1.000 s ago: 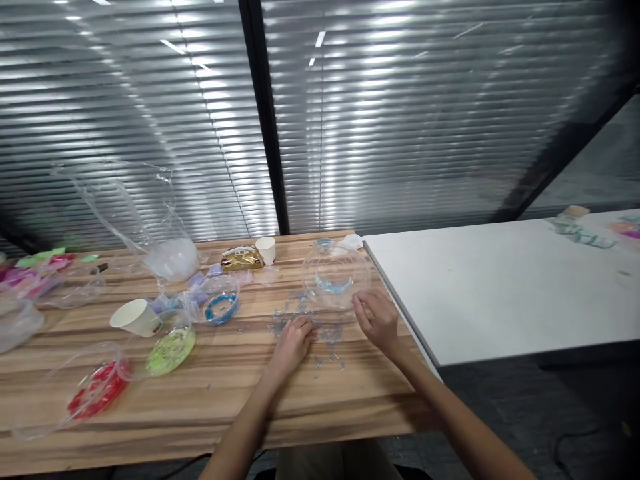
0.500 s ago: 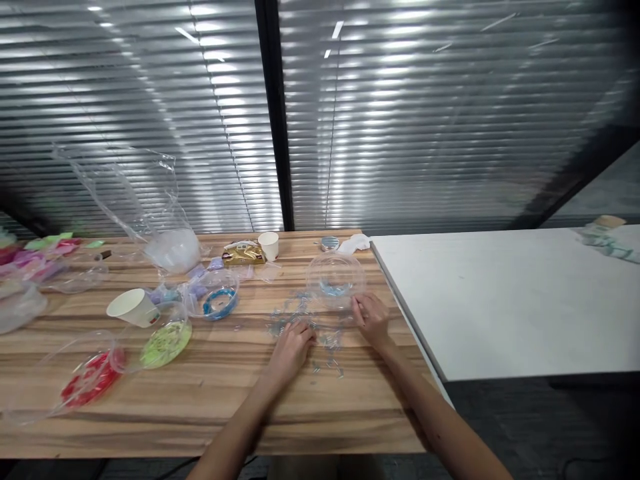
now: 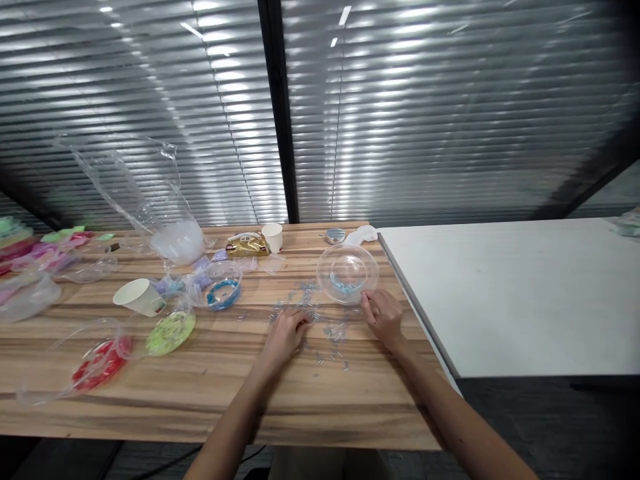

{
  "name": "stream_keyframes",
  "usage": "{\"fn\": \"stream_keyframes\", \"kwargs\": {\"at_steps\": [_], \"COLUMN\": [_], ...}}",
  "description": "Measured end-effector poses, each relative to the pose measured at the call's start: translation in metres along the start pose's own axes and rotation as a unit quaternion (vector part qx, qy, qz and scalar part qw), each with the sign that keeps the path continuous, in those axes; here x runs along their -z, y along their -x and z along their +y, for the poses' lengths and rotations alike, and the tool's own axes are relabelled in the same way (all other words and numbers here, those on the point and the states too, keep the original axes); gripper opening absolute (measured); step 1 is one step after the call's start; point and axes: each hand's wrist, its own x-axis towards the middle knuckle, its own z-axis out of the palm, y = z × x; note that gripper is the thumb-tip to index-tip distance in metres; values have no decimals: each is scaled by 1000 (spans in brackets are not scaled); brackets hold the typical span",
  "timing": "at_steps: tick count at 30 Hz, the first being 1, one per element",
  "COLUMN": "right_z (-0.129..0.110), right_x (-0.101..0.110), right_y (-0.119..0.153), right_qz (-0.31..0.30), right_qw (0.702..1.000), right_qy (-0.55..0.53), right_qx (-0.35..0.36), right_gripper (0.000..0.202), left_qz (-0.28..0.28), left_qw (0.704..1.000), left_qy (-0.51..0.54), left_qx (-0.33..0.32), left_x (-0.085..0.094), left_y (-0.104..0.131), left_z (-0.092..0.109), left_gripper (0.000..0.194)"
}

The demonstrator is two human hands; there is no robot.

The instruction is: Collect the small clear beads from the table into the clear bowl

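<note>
Small clear-blue pieces (image 3: 336, 332) lie scattered over the wooden table. Among them, at the left of the scatter, is my left hand (image 3: 289, 328), its fingers pinched together; anything between them is too small to name. A clear round bowl (image 3: 349, 273) with light blue pieces in its bottom stands just beyond. My right hand (image 3: 383, 316) is closed in a pinch at the bowl's near right rim, and what it holds cannot be made out.
Left are clear bowls with blue (image 3: 223, 294), green (image 3: 171, 332) and red pieces (image 3: 101, 363), a tipped paper cup (image 3: 139, 297) and plastic bags. Behind are a gold packet (image 3: 247, 245), an upright cup (image 3: 273, 238) and a round tin (image 3: 335, 235). A white table (image 3: 525, 293) adjoins at right.
The camera view has shifted slightly. My left hand has moved a little left over the scattered pieces, while my right hand remains pinched beside the bowl.
</note>
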Motion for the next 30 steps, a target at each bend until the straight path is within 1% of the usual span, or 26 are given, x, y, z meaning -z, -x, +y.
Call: {"fn": "stream_keyframes", "kwargs": {"at_steps": [5,9,11,13,15,17,19,21,22,23,25,26,28,30], "right_z": [-3,-3,-4,-7,-10,-13,-16,-18,-18,-19,-20,-20,-20,-21], "right_x": [-3,-1,1,5,8,10,10,9,9,9,9,9,9,9], "right_y": [2,1,-1,-2,-3,-4,-4,-4,-4,-4,-4,-4,-4,-3], "right_qz": [6,19,24,23,18,18,25,28,27,24,18,16,15,12], "right_qw": [1000,1000,999,999,999,999,999,999,999,999,999,999,999,999], "right_qy": [-8,-13,-17,-25,-32,-33,-30,-28,-29,-31,-34,-35,-35,-34], "right_qx": [-13,-21,-25,-23,-16,-7,0,8,11,12,13,13,16,19], "right_gripper": [13,13,13,12,11,11,11,11,11,11,11,11,11,11], "left_qz": [11,31,36,38,48,77,117,145,142,125,64,34,-9,-36], "left_qw": [999,997,997,997,995,994,992,989,989,991,992,990,984,979], "left_qy": [-51,-66,-67,-59,-36,-8,-1,-19,-34,-56,-110,-136,-176,-198], "left_qx": [14,21,3,-38,-75,-77,-39,4,16,13,-13,-23,-35,-42], "left_x": [7,9,13,20,29,37,39,33,29,23,13,10,6,5], "left_y": [0,-1,0,3,10,23,41,62,72,81,96,101,105,102], "left_z": [-2,-4,-2,0,0,-5,-12,-19,-22,-23,-22,-19,-13,-5], "left_gripper": [8,6,7,8,12,18,22,27,32,40,53,56,59,60]}}
